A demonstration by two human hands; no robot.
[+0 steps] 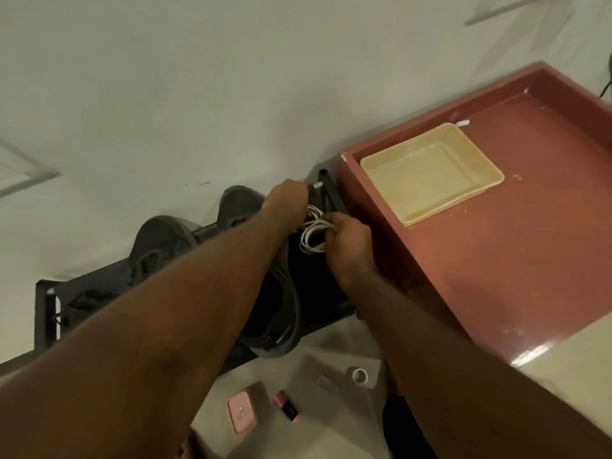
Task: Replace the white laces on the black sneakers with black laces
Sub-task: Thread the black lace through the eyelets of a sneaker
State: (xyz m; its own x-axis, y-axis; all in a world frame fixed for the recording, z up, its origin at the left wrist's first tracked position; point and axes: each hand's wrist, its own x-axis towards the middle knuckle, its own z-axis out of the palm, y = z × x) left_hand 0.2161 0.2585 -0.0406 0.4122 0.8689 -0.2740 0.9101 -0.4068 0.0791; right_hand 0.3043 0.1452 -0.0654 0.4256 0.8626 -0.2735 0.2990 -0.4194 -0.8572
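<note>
A bundle of white laces [313,235] hangs in loops between my two hands, above the right end of a black shoe rack [43,313]. My right hand [349,246] is closed around the loops from the right. My left hand [288,197] grips the far part of the bundle beside the rack's corner post. Two dark sneakers stand on the rack by the wall: one [159,243] to the left of my left arm, another [238,203] just behind it. A third dark shoe [281,323] lies under my left forearm at the rack's front.
A reddish-brown cabinet top [496,243] with a raised rim stands right of the rack and holds a pale yellow tray [430,173]. On the tiled floor below lie a pink case [241,414], a pink marker [287,405] and a roll of tape [359,376]. The wall is directly behind.
</note>
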